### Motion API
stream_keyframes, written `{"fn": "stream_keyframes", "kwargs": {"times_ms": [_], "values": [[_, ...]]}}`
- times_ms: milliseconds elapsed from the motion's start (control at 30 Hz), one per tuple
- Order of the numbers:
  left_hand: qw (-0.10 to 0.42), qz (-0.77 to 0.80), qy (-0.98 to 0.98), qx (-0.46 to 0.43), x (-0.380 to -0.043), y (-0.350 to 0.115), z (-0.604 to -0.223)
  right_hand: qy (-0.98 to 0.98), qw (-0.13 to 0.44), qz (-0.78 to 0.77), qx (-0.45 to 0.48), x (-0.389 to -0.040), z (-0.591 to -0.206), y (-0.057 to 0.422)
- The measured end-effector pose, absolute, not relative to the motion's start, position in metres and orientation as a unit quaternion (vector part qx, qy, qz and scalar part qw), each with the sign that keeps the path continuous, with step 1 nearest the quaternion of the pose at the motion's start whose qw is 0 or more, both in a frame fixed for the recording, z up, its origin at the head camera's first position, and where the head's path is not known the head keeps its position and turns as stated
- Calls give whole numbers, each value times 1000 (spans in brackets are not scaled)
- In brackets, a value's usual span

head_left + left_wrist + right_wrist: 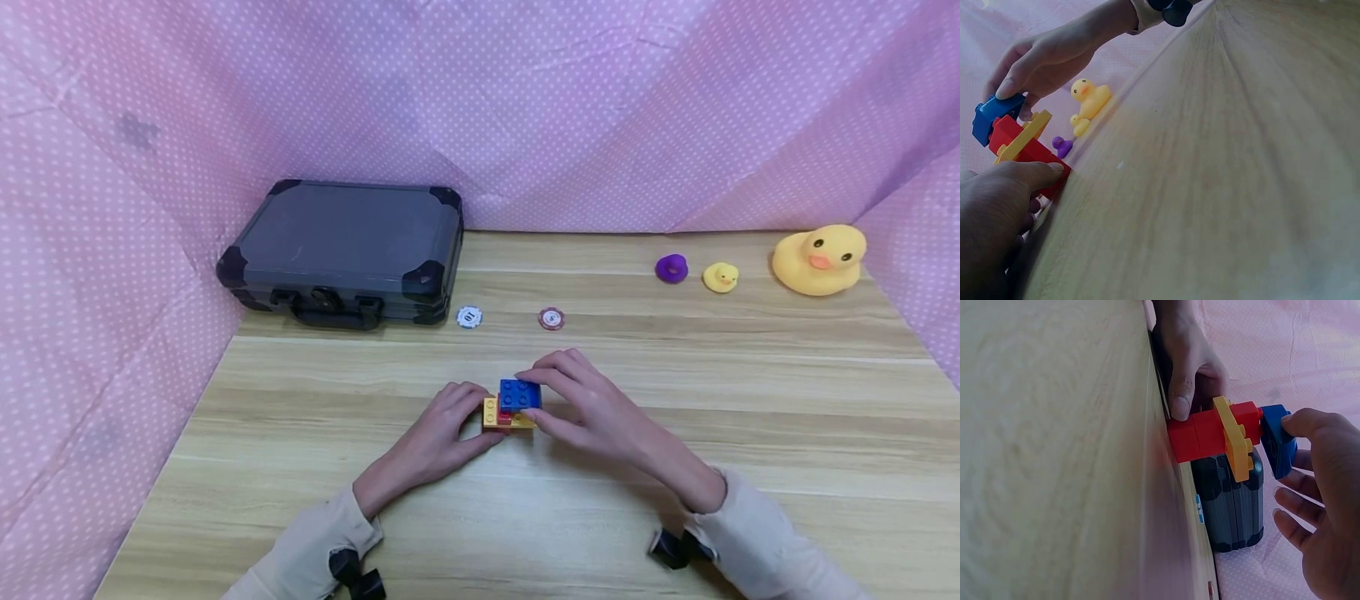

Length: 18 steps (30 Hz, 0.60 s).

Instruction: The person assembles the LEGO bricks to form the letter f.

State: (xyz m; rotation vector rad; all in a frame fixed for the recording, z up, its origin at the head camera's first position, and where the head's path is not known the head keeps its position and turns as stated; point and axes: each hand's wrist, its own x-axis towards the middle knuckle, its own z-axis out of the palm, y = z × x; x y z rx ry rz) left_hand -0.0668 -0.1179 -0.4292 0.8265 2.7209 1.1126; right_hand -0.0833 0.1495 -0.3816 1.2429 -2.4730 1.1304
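A small stack of toy building bricks stands upright on the table in front of me. Its base is red bricks (1194, 436), crossed by a flat yellow brick (1234, 444), with another red brick (1247, 417) above that. My left hand (435, 433) grips the red base low down, thumb on the near side. Between thumb and fingers, my right hand (603, 417) pinches a blue brick (517, 395) at the top of the stack. In the right wrist view the blue brick sits tilted against the upper red brick; whether it is pressed on, I cannot tell.
A dark grey case (341, 233) lies at the back left. Beyond the stack are a white chip (469, 317) and a red chip (551, 318). At the back right stand a purple duck (671, 268), a small yellow duck (721, 277) and a large yellow duck (817, 262).
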Motion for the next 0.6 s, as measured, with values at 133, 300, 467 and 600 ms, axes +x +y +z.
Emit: {"fn": "stream_keyframes", "kwargs": {"times_ms": [133,300,467,600], "values": [[42,366,889,274,-67,-118,-430,-826,69,378,413,-82,-382,150],[44,367,888,273,-67,-118,-429,-827,64,376,413,-81,-381,150],[43,367,888,274,-67,-118,-428,-829,63,368,417,-81,-379,150],[40,366,888,277,-67,-118,-428,-828,54,360,425,-81,-378,150]]}}
